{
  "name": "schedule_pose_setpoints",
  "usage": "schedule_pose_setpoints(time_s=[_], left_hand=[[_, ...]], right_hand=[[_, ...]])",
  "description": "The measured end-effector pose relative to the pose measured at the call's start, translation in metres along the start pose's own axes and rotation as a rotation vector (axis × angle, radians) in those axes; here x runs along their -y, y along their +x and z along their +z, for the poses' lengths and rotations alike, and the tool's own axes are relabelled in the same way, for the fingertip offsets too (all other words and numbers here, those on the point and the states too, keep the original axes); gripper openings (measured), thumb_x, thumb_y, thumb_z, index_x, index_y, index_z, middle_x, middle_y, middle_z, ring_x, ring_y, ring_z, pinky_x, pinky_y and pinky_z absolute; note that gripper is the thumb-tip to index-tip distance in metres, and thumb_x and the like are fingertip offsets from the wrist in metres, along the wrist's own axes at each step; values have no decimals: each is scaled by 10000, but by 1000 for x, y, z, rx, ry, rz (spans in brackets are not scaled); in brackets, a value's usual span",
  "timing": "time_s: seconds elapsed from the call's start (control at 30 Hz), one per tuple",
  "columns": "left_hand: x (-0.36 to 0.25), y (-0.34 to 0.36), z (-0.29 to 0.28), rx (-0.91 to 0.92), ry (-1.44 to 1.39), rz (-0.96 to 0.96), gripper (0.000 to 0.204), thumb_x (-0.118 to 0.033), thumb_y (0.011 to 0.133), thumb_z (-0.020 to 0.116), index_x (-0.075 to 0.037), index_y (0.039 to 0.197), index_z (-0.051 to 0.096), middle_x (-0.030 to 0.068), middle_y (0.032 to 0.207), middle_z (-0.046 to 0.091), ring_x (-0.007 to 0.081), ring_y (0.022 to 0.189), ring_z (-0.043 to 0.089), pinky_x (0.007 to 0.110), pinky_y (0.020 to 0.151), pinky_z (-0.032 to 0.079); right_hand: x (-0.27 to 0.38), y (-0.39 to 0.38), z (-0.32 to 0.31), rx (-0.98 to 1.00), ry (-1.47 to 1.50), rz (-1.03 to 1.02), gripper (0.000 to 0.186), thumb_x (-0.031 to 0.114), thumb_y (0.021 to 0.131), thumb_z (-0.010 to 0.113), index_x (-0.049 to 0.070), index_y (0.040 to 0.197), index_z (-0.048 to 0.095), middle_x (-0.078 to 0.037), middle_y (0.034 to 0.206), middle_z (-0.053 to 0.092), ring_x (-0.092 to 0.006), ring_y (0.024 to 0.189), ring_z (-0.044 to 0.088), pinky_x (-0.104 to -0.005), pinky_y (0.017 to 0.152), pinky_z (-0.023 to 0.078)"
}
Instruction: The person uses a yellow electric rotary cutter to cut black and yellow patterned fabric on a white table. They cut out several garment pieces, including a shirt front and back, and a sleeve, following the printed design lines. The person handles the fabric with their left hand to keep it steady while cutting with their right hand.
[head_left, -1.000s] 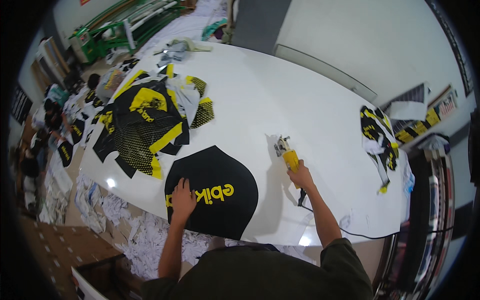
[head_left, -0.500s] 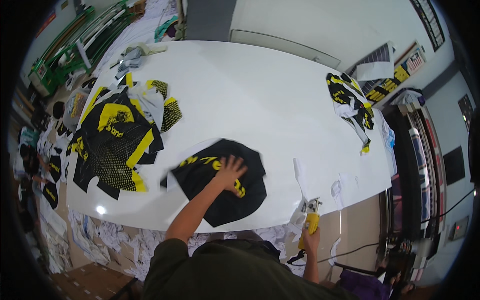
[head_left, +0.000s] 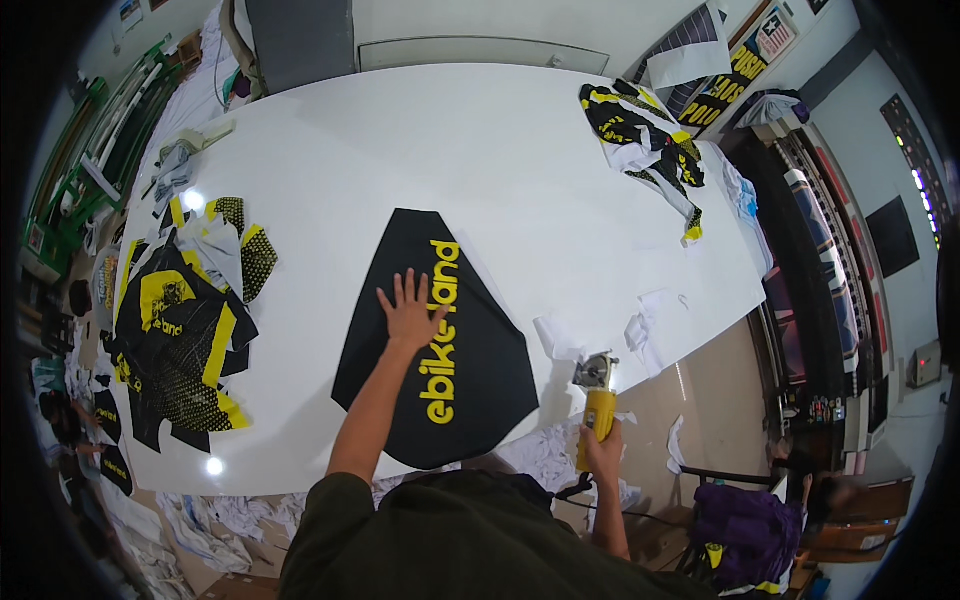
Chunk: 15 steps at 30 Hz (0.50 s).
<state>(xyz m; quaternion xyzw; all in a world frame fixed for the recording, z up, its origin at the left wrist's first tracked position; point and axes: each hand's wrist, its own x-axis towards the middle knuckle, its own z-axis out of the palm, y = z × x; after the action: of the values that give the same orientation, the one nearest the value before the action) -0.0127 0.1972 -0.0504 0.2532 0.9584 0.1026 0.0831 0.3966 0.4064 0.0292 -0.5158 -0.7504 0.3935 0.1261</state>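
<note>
A black fabric panel [head_left: 490, 372] with yellow lettering lies spread flat near the front of the white table [head_left: 520, 180]. On its upper part my left hand [head_left: 408, 312] rests palm down, fingers spread. My right hand [head_left: 604, 455] is wrapped round the yellow body of an electric fabric cutter [head_left: 600, 408]. The cutter's metal head is at the table's front edge, right of the panel and apart from it. White scraps [head_left: 562, 340] lie just beyond the cutter head.
Black, yellow and grey printed pieces [head_left: 185, 330] are heaped on the table's left side. A smaller bundle [head_left: 650, 140] lies at the far right. White offcuts [head_left: 540, 455] litter the floor along the front edge. A purple-draped chair [head_left: 745, 530] stands at the lower right.
The black panel has turned and now lies flat, its lettering running lengthwise away from me. My left hand has moved up and left on it. The cutter stays in my right hand.
</note>
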Motion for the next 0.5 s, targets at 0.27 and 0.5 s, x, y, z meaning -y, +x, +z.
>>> schedule_pose_setpoints(time_s=[0.27, 0.5], left_hand=[[123, 46, -26, -62, 50, -414, 881, -678, 1040, 386, -104, 1682, 205, 183, 1755, 120, 421, 1617, 71, 740, 1221, 45], [69, -16, -28, 7, -150, -442, 1023, -737, 972, 493, -60, 1677, 188, 244, 1743, 63, 478, 1604, 29, 769, 1200, 61]], right_hand=[[38, 82, 24, 237, 212, -15, 467, 225, 906, 744, -33, 1241, 547, -149, 984, 676, -239, 739, 711, -368, 627, 595], [76, 118, 31, 404, 408, 148, 384, 224, 958, 690, -9, 1224, 540, -125, 930, 660, -228, 676, 706, -362, 539, 588]])
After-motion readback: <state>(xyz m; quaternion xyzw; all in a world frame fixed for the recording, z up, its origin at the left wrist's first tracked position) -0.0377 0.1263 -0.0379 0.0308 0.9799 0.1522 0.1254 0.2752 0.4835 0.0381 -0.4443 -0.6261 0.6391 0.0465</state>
